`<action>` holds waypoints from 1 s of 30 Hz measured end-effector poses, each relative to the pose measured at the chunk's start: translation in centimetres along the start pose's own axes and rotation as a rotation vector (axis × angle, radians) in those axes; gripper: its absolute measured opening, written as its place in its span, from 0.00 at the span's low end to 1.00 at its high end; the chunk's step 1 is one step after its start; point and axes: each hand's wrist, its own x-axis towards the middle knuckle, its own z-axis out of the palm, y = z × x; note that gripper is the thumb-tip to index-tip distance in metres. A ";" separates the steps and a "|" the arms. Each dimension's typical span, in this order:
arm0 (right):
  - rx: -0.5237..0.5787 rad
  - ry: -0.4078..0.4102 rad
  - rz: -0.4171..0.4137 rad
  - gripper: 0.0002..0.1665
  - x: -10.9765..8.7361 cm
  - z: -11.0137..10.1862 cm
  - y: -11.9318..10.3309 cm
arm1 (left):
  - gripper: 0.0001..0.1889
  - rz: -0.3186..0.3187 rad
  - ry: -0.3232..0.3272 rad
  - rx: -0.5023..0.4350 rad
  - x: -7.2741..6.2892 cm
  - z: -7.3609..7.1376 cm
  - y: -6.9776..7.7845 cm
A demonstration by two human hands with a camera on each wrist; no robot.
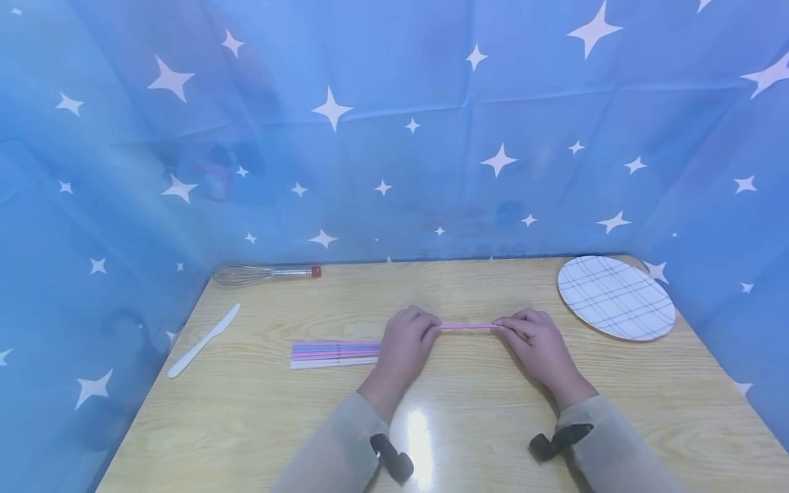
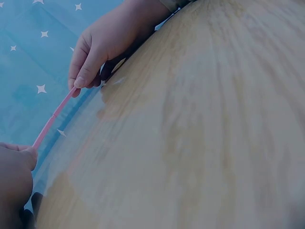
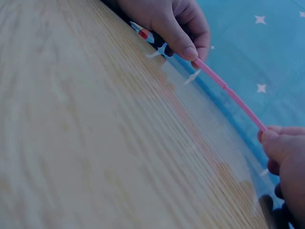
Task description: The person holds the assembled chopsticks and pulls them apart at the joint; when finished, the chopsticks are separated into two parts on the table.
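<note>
A pink straw (image 1: 466,326) stretches level between both hands, a small joint showing partway along it in the wrist views. My left hand (image 1: 407,342) pinches one end between thumb and fingers. At the other end, the thumb and fingers of my right hand (image 1: 535,342) pinch it too. In the right wrist view the straw (image 3: 226,88) is held above the tabletop, which carries its faint reflection. Just left of my left hand lies a row of several straws (image 1: 333,355) in purple, pink and white, their right ends hidden behind that hand.
A whisk (image 1: 265,274) with a red-tipped handle lies at the table's back left. Nearer the left edge is a white plastic knife (image 1: 205,341). An oval checked plate (image 1: 616,298) sits at the back right. Blue star-printed cloth (image 1: 394,157) surrounds the wooden table (image 1: 468,418).
</note>
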 end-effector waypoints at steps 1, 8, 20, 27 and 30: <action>-0.001 -0.002 0.002 0.07 0.0 -0.1 0.0 | 0.07 -0.001 0.000 0.000 0.0 0.0 0.1; 0.004 0.001 0.001 0.07 -0.1 -0.3 -0.2 | 0.07 -0.018 -0.023 0.012 0.1 0.0 0.2; 0.005 0.103 0.033 0.08 0.1 -0.5 0.0 | 0.05 -0.028 0.060 -0.030 0.2 -0.1 0.0; -0.070 0.088 0.036 0.05 0.4 -0.7 0.4 | 0.04 -0.055 0.029 0.004 0.2 0.0 0.0; -0.108 0.053 0.029 0.05 0.5 -1.0 0.8 | 0.04 -0.056 0.038 0.008 0.2 0.1 0.0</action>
